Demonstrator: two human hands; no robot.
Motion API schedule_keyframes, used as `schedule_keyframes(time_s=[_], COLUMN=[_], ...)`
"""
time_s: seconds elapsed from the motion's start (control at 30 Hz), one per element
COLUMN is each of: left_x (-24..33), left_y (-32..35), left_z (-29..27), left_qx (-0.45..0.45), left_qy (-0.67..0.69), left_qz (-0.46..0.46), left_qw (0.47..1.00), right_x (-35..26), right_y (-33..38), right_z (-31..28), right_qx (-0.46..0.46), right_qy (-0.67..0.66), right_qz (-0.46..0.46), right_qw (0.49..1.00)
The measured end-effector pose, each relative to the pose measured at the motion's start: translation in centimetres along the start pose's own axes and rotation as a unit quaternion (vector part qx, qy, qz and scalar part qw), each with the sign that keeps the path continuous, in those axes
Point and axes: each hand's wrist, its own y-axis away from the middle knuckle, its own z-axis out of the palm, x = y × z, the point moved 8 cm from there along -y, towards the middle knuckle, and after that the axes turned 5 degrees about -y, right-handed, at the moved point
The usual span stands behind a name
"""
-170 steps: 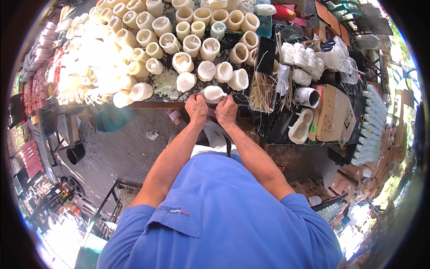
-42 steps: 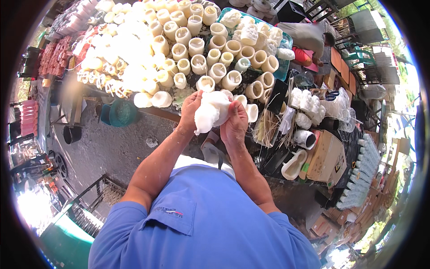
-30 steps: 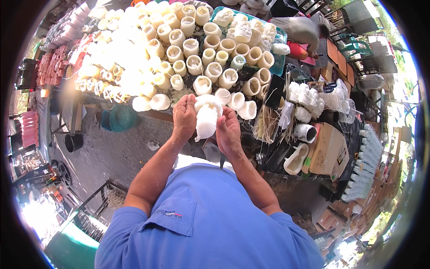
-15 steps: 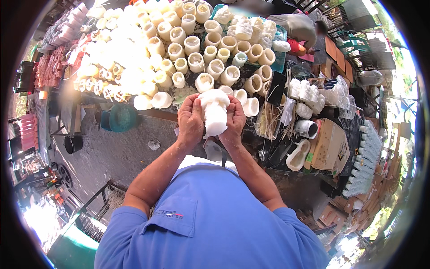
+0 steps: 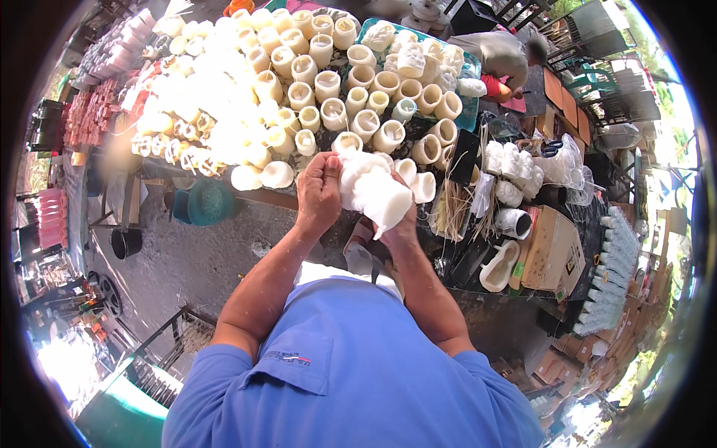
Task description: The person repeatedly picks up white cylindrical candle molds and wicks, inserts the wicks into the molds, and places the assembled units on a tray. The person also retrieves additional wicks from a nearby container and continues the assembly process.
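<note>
Both hands grasp a white cylindrical wax candle (image 5: 381, 198), tilted, just off the bench's (image 5: 261, 198) near edge: left hand (image 5: 319, 193) clenches its upper end, right hand (image 5: 399, 220) cups it below. Cream hollow candles (image 5: 314, 89) crowd the bench; open ground (image 5: 202, 261) lies left.

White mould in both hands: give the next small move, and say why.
Probably peel the soft white wrap further off the white cylinder. The left hand pinches the wrap at its top, while the right hand cradles the tilted cylinder from beneath, above the table edge.
</note>
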Motion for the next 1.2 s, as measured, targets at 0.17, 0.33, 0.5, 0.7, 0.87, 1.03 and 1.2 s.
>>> schedule_keyframes(time_s=[0.17,0.33,0.5,0.7,0.87,1.03,1.2], left_x=[4.1,5.8,6.0,4.1,1.8,-4.4,-8.8], left_y=[-0.2,-0.7,-2.1,-7.3,-11.1,-6.8,-3.6], left_z=[-1.1,-0.6,-1.1,-4.6,-11.9,-11.6,-9.6], left_qx=[-0.010,-0.076,-0.071,0.017,-0.005,-0.072,-0.165], left_qy=[-0.116,-0.107,-0.107,-0.132,-0.207,0.068,0.102], left_qz=[0.157,0.182,0.164,0.183,0.131,-0.036,-0.091], left_qw=[0.981,0.975,0.978,0.974,0.970,0.994,0.977], right_x=[-6.6,-7.4,-6.0,-7.6,-6.1,-1.7,1.7], right_y=[1.4,4.7,4.4,4.4,5.8,6.1,5.1], right_z=[1.0,4.5,3.9,2.1,-2.5,-6.0,-6.5], right_qx=[-0.008,-0.077,-0.052,-0.142,-0.070,-0.013,0.059], right_qy=[0.081,0.420,0.321,0.309,0.196,0.048,0.091], right_qz=[0.158,0.167,0.205,0.250,0.216,0.166,0.166], right_qw=[0.984,0.889,0.923,0.907,0.954,0.985,0.980])
